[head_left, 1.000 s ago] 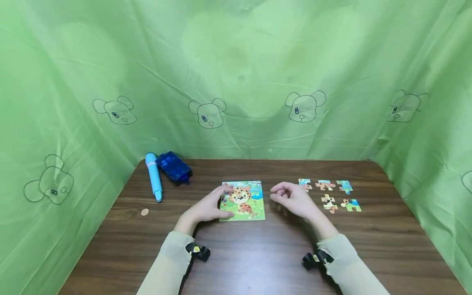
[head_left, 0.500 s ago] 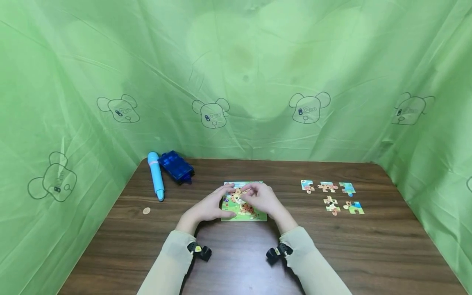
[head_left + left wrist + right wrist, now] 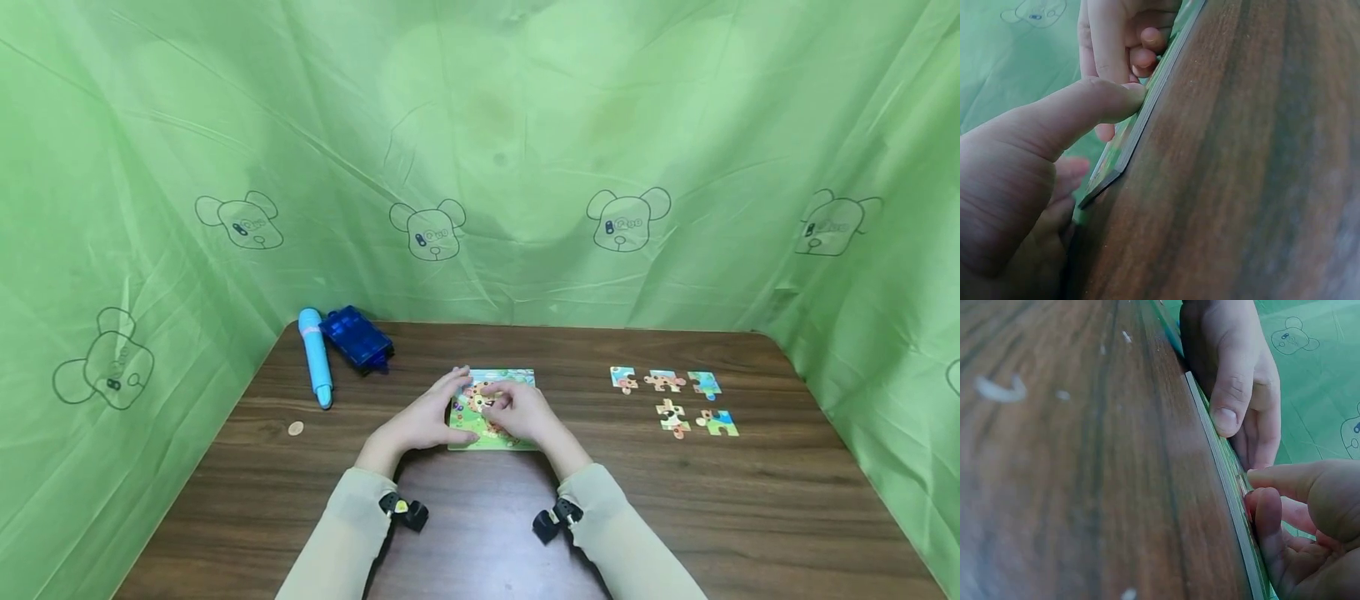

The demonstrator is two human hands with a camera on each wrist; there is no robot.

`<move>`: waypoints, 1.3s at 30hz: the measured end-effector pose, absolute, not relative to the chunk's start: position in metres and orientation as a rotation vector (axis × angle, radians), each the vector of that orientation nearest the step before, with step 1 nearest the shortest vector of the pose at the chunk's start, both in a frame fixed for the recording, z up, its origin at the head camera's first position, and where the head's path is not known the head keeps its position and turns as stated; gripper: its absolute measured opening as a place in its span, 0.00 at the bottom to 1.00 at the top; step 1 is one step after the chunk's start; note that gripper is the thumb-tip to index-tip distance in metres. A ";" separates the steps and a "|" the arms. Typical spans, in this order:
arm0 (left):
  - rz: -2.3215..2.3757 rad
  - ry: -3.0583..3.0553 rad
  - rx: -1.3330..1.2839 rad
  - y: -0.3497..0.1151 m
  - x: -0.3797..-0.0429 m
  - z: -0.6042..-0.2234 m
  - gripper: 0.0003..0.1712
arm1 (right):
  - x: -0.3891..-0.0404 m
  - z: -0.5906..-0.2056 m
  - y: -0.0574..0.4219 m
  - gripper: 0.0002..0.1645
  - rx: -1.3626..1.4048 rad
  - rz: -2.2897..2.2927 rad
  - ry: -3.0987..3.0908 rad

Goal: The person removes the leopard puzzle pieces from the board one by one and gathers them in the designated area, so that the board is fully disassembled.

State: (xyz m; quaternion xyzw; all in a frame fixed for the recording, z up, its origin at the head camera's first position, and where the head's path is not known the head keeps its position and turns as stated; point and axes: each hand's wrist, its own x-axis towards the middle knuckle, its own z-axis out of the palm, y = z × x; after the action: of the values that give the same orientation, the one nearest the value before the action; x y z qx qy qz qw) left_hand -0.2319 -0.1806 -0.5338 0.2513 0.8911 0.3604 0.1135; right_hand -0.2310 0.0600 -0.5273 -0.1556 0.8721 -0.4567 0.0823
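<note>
A square jigsaw puzzle (image 3: pixel 517 380) with a spotted leopard cub on green lies flat on the dark wooden table. My left hand (image 3: pixel 422 418) spans its left side, thumb resting on the near left corner and fingers along the left edge. Over the middle of the picture, my right hand (image 3: pixel 527 411) has its thumb and index finger bent down at a puzzle piece, pinching at it. The right wrist view shows those fingertips (image 3: pixel 1259 479) right at the surface, a reddish bit between them. Much of the cub is hidden by this hand.
Several loose puzzle pieces (image 3: pixel 663 381) lie in two rows to the right. At the back left are a light blue microphone-shaped toy (image 3: pixel 315 358) and a dark blue translucent case (image 3: pixel 358 338). A small round disc (image 3: pixel 296 428) lies left. A green curtain (image 3: pixel 525 275) surrounds the table.
My right hand has moved left from beside the puzzle to over its middle, fingers bending down onto the picture. The left hand has stayed at the left side.
</note>
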 end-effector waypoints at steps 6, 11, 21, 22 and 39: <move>0.963 2.693 0.657 -0.183 -0.232 -0.532 0.68 | -0.232 -0.526 0.056 0.22 -0.441 -1.346 2.588; 0.962 2.688 0.663 -0.185 -0.231 -0.533 0.69 | -0.230 -0.526 0.055 0.22 -0.437 -1.333 2.590; 0.978 2.679 0.656 -0.183 -0.230 -0.533 0.69 | -0.227 -0.527 0.056 0.25 -0.454 -1.375 2.567; 0.978 2.679 0.656 -0.183 -0.230 -0.533 0.69 | -0.227 -0.527 0.056 0.25 -0.452 -1.381 2.564; 0.966 2.683 0.655 -0.182 -0.232 -0.535 0.69 | -0.226 -0.525 0.056 0.20 -0.511 -1.435 2.640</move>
State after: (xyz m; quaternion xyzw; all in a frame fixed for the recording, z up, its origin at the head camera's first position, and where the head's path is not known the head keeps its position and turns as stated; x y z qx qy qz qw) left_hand -0.2319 -0.1818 -0.5349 0.2225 0.9117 0.3281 0.1077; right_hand -0.2262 0.0561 -0.5248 -0.1675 0.8652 -0.4702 0.0468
